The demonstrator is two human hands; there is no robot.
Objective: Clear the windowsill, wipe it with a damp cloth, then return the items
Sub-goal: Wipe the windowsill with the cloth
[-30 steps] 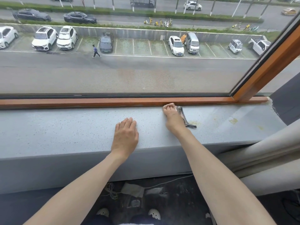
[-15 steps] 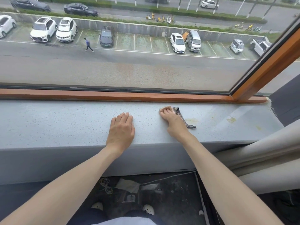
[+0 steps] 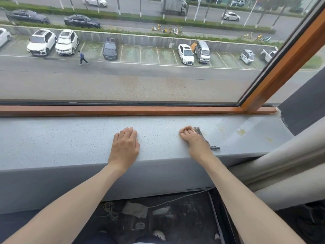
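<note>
wiping | my right hand [image 3: 193, 140] is curling onto the cloth [image 3: 213, 147]; left hand [image 3: 124, 145] lying flat, empty, on the windowsill [image 3: 52, 138] | cloth seeming limp, light; I'm gripping mid-fold

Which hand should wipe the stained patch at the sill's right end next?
Right. The right hand holds the cloth against the windowsill, and the stains lie on its side. The left hand rests flat, holding nothing.

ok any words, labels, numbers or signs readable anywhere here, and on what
No text can be read in this view.
Number plates on the parked cars: too small and blurred to read.
No lettering shows on the truck, the windowsill or the cloth.
</note>
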